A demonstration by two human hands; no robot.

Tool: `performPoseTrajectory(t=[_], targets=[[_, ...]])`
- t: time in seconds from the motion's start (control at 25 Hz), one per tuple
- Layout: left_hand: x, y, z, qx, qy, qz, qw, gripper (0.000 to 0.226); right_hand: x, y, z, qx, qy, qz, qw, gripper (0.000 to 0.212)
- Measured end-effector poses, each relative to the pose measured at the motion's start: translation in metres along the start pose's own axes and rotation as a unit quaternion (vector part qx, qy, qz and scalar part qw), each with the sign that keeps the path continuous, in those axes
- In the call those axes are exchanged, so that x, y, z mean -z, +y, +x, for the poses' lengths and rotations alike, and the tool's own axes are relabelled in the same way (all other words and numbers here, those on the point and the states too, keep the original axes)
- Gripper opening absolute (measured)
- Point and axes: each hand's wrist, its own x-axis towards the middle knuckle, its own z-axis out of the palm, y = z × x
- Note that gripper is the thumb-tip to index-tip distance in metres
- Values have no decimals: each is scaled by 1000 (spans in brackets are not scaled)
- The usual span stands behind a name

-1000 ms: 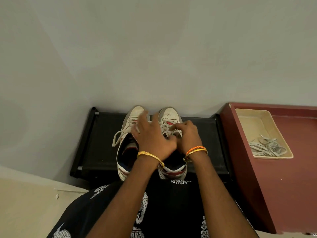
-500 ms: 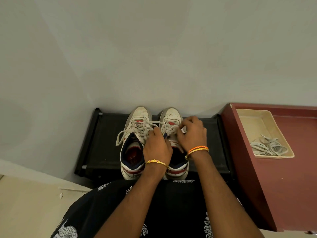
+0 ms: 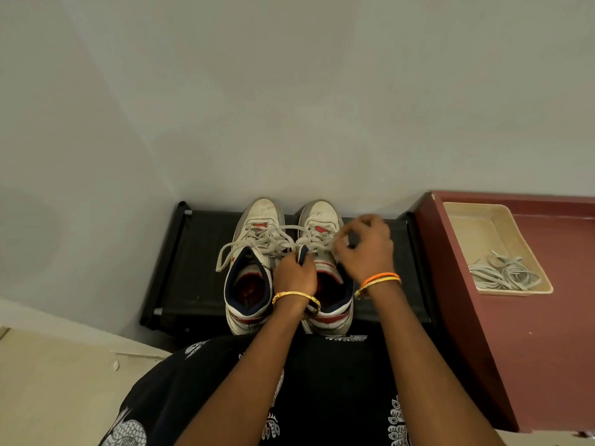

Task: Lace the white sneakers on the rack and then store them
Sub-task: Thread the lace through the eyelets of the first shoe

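Lace (image 3: 317, 244) of the right sneaker (image 3: 325, 268) lay stretched between both hands, pinched by the curled right hand (image 3: 363, 246) beyond the left hand (image 3: 294, 273), which gripped the tongue.

1. Bare forearms, no sleeves visible, reach forward from the bottom edge.
2. The left hand (image 3: 294, 273) carries a thin gold bangle (image 3: 296, 297) at the wrist.
3. The right hand (image 3: 367, 247) wears two bands together: an orange bracelet (image 3: 380, 277) and a gold bangle beside it.
4. Below the arms, a black garment (image 3: 322, 381) bears white ornamental prints, some scaly, some leaf-like.
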Motion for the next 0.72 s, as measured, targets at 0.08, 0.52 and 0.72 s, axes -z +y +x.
performPoseTrajectory(t=[0.08,0.52,0.72], targets=[[1,1,2,49,-2,-67,997,34,-9,-13,-5,51,-106,-122,986,16],[0,-2,9,55,7,-116,992,24,-10,-18,1,20,-192,-54,980,11],[1,-2,11,56,-5,-130,990,21,8,3,32,-339,85,420,838,20]])
